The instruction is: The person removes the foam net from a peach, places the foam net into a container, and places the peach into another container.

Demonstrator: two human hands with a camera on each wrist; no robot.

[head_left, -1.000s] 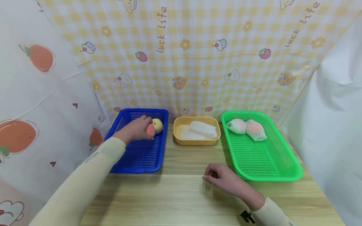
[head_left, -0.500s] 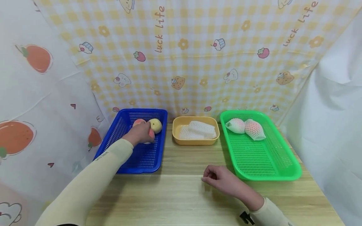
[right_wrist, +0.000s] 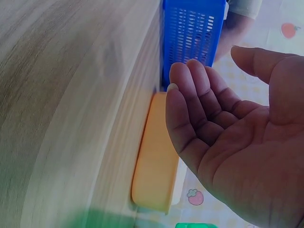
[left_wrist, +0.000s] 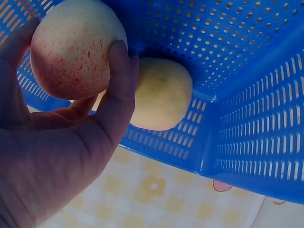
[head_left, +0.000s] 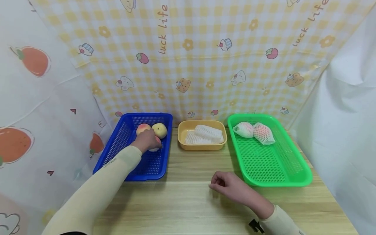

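Grasping a red-flecked peach (left_wrist: 73, 52) with the left hand (head_left: 147, 141) inside the blue basket (head_left: 149, 167) — just beside a rosy fruit (head_left: 143, 127) and a pale yellow fruit (head_left: 159, 131). Showing white foam sleeves (head_left: 209, 132) in the orange tray (head_left: 202, 148). Holding the right hand (head_left: 230, 186) slack, grip loosely bent, at the bench (head_left: 176, 202) — near the green basket (head_left: 265, 168), with two net-covered fruits (head_left: 263, 133) inside.

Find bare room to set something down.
Bare: the tabletop between the blue basket and right hand, and the near half of the green basket. Crowded: the blue basket's far right, with fruit and the left hand, and the tan tray, with netting.
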